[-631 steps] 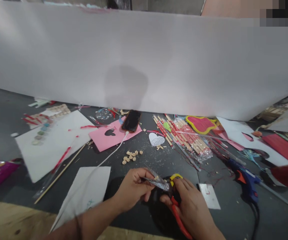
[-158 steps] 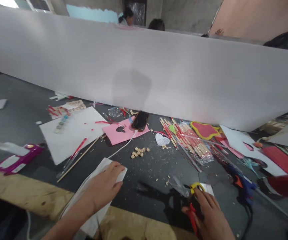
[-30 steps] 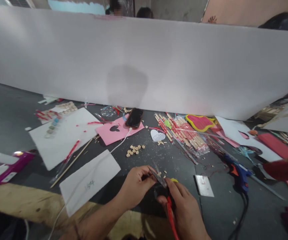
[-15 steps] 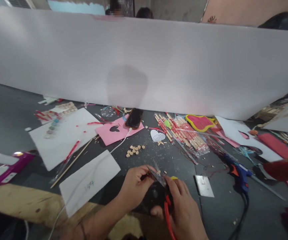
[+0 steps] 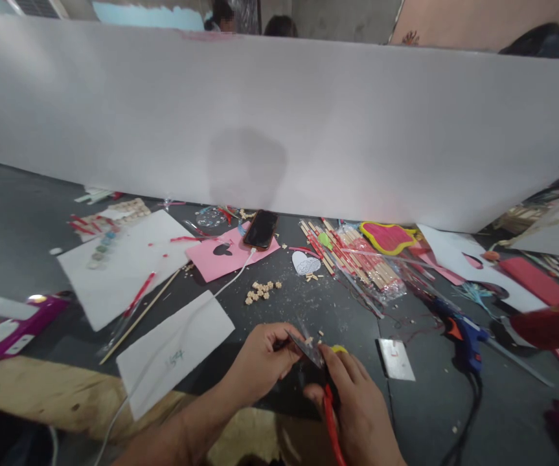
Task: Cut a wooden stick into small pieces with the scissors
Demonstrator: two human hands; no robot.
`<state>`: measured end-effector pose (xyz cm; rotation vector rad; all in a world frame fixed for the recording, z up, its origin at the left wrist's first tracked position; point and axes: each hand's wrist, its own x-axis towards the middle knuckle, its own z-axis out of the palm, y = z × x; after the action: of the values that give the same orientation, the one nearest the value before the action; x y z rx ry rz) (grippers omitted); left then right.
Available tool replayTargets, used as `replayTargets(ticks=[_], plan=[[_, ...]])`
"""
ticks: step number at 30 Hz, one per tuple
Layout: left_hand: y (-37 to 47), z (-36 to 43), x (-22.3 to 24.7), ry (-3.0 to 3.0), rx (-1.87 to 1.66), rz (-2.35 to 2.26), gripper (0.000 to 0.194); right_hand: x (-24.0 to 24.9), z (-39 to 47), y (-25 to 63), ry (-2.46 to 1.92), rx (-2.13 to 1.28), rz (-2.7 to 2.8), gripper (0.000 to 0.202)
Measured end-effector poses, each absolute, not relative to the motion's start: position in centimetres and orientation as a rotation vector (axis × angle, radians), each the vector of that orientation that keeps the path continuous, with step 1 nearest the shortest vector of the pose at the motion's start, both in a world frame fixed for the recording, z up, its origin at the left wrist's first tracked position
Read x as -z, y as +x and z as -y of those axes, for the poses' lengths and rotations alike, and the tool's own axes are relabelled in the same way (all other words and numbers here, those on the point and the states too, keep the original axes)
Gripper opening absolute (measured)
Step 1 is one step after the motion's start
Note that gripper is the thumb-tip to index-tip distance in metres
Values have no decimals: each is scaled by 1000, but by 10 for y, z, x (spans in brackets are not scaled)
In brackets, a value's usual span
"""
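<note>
My right hand (image 5: 354, 395) is wrapped round the red handles of a pair of scissors (image 5: 331, 421), whose silver blades point up and left. Close to the blade tips my left hand (image 5: 264, 356) is closed in a pinch; whatever is between its fingers is too small to make out. A few tiny pale bits lie beside the blades. Beyond my hands sits a small heap of light wooden pieces (image 5: 260, 292) on the dark table (image 5: 240, 395). A white heart cutout (image 5: 305, 263) lies further back, with small wooden bits below it.
A phone (image 5: 260, 229) on a cable rests on pink paper (image 5: 206, 259). To the right are wrapped chopsticks (image 5: 371, 259), a white card (image 5: 396, 360) and a blue glue gun (image 5: 466, 336). White sheets (image 5: 177, 356) lie left. A tall white board (image 5: 357, 129) stands behind, people's heads above it.
The scissors have turned slightly and the right thumb has shifted along the handle. My left hand stays close to the blades with its fingers moved a little.
</note>
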<state>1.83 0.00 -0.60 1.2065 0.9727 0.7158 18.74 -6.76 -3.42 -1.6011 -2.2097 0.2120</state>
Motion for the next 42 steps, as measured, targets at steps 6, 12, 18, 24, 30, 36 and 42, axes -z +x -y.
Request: replayTargets(ticks=[6,12,18,24,30,36,42], plan=[[21,1,11,1168,-721,-977,13,40,65,191,-1636,-144,2198,36],[24,1,6,1316,-760,-1094,12,31,63,189,-1716,-232,2176,37],[24,4,1,1398,-776,-1190,16,23,64,186,-1741,-255,2156,42],[21,1,3,1316,-744,-1100,12,23,68,186,-1688,-280,2187,53],[17,-1,6,1253,-725,-984,13,22,69,186,-1706,-271,2167,49],[20,0,-1,1268,-698,-1007,12,30,67,187,-1677,-206,2130,38],[22,4,0,1248,-718,-1050,14,23,68,189,-1648,-376,2101,34]])
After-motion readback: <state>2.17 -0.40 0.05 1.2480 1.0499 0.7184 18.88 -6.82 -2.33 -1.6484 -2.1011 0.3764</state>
